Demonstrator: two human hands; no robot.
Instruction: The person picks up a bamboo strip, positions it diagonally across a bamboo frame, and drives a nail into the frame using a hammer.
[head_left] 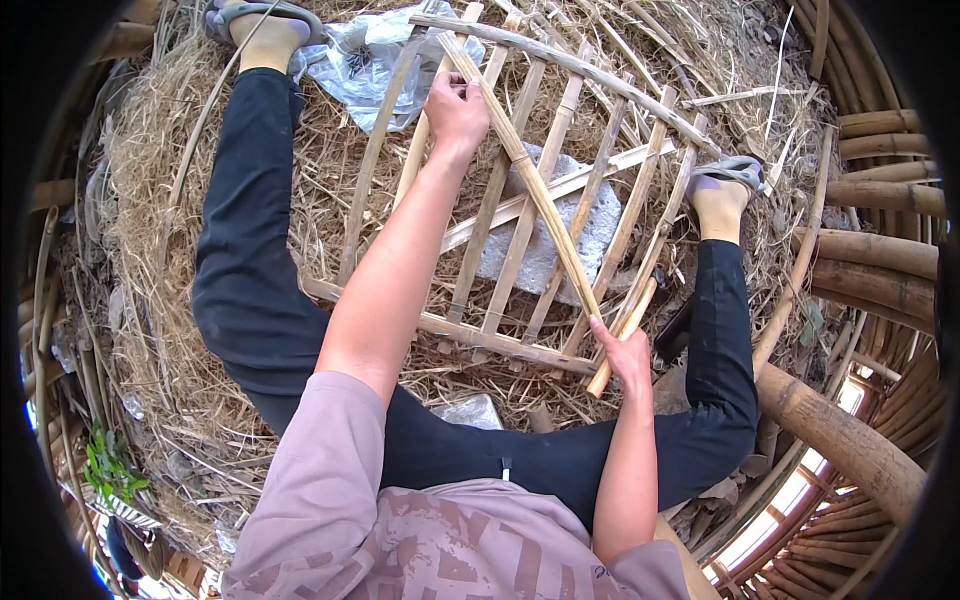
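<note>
A bamboo frame (445,325) with several slats lies between my legs, over a grey stone block (600,215). One loose bamboo strip (540,190) crosses it diagonally. Near the strip's far end, my left hand (460,112) is closed with bent fingers against it, partly hidden by the wrist. At its near end is my right hand (627,358), thumb along the strip and fingers closed. A short pale stick (604,378) passes under that same hand; whether the fingers grip it too is hard to see.
Clear plastic bags (365,60) lie beyond the frame on straw-covered ground (150,270). My outstretched legs flank the frame, a sandal (738,172) touching its far right corner. Thick bamboo poles (840,435) stand at the right. A dark object (676,330) is beside my right knee.
</note>
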